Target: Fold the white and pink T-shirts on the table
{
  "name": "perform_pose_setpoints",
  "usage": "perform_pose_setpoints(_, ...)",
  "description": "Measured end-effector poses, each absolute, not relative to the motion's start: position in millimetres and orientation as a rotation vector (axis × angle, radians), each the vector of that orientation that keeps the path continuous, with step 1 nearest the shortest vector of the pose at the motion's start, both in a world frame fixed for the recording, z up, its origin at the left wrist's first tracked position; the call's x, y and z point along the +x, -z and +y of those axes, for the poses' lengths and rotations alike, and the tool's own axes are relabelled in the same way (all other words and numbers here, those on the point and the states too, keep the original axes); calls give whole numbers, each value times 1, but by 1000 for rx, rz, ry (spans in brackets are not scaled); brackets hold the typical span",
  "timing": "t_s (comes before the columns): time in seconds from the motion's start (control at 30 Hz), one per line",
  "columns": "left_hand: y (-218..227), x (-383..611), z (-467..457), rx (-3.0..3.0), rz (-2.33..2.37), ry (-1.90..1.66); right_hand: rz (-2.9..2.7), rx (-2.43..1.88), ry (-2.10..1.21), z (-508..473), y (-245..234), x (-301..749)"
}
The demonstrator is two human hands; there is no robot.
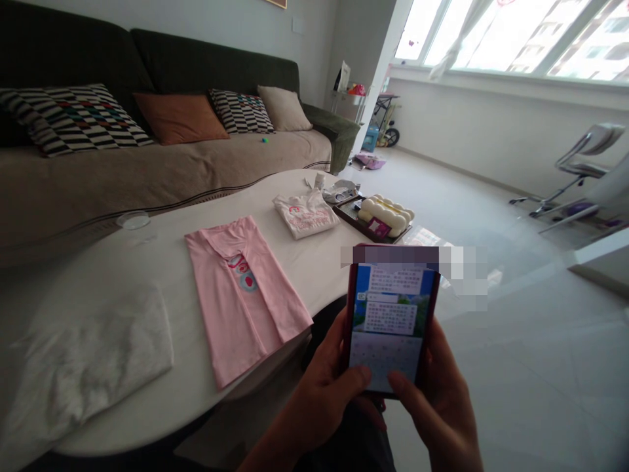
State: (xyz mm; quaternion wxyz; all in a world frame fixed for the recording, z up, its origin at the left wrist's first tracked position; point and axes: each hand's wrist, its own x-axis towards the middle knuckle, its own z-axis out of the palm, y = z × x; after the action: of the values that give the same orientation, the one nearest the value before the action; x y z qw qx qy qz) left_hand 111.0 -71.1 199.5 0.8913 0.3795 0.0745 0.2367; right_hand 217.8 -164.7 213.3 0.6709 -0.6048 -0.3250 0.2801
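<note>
- The phone (350,308) is held upright in front of the near right edge of the table (162,246).
- It is grasped from both sides by the fingers of the left hand (322,393) and the right hand (449,400); how the fingertips are set behind it cannot be told.
- 2 thumbs are poised over the lower part of the lit screen (386,347); whether it is being touched cannot be told.
- Typing is judged to be the step in hand.
- For any further typing, a steady grasp with free thumbs is called for.
- A folded pink garment (246,305) is laid left of the phone, a folded white shirt (310,219) farther off.
</note>
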Motion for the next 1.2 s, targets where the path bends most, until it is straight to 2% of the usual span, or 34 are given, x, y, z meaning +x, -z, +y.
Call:
perform_pose_setpoints(0.47,-209,116,-75,933,301,-548,-753,-1243,-718,-168,-216,218)
perform_pose_setpoints(0.77,-197,115,-74,676,225,-510,-724,-1136,-788,-170,-209,230)
perform_pose_setpoints(0.97,-198,117,-73,646,158,-500,-782,-1105,-683,-164,-209,235)
perform_pose_setpoints(1.2,-199,116,-71,634,90,-531,-798,-1307,-428,-152,-230,222)
